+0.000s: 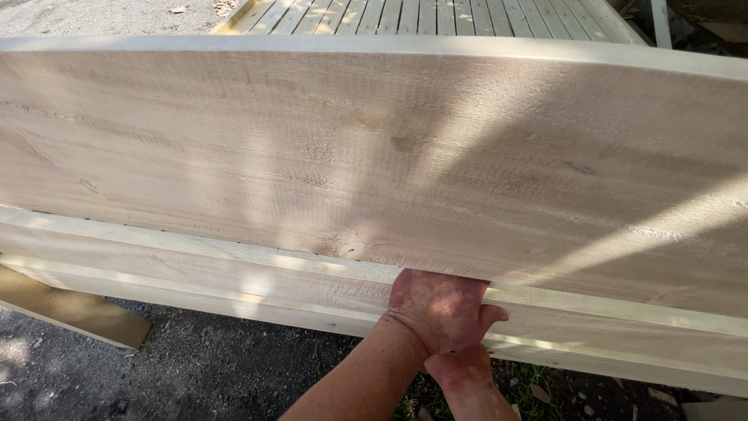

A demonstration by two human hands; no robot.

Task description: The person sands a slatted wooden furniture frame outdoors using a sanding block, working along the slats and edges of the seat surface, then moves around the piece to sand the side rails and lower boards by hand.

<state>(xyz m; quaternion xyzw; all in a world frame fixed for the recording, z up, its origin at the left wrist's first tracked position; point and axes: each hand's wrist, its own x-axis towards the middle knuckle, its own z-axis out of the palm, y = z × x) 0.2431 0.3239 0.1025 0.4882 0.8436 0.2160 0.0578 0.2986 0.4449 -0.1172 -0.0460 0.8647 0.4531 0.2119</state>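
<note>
Pale, rough-sawn timber fills the frame: a wide plank [374,156] is tilted up on its long edge, its lower edge resting on a stack of boards [234,273] that runs left and right of the hands. The plank is gripped at its lower edge by a hand [436,308] seen from the back, knuckles toward the camera, its fingers tucked out of sight under the plank's edge and the thumb spread to the right along the top board of the stack. A second hand [460,366] is pressed in just beneath the first, largely covered by it; its fingers are hidden, so whether it is closed on anything cannot be told. Which forearm belongs to which side cannot be read with certainty, as the two arms cross close together at the bottom of the frame.

A small knot [351,249] is seen in the plank just left of and above the upper hand. Beyond the plank, far above the hands, a slatted wooden deck [436,15] is visible. Down to the left of the hands, a short timber support [70,308] lies under the stack on dark gravel ground [195,374], with some grass [538,382] to the right of the lower wrist.
</note>
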